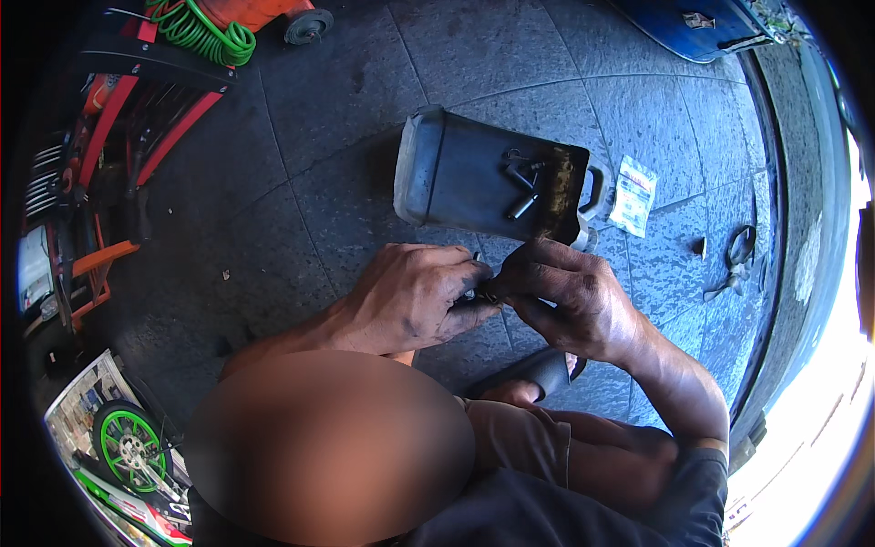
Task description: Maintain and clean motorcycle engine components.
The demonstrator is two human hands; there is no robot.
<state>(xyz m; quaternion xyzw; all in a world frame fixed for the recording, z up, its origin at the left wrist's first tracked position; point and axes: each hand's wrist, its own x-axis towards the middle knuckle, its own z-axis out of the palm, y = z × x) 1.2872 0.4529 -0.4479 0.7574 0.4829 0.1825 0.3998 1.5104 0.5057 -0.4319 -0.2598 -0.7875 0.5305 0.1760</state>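
Observation:
My left hand point(424, 296) and my right hand point(565, 301) meet at the middle, fingers darkened with grime, both closed around a small dark metal part point(483, 290) that is mostly hidden by the fingertips. Just beyond them lies a dark plastic jerrycan point(447, 169) on its side, apparently cut open as a tray. Several small parts rest in it, among them a silver cylinder point(523, 205) and dark metal pieces point(518, 173). To its right on the floor lie a white packet point(634, 196), a small dark piece point(699, 246) and a dark strap-like item point(738, 264).
Grey tiled floor point(337, 109). At left are a red-and-black tool rack point(182, 128), a green coiled hose point(200, 35) on an orange machine point(260, 14), and a green-rimmed wheel point(132, 442). A blue object point(679, 27) is at upper right; a doorway ledge point(775, 273) runs down the right.

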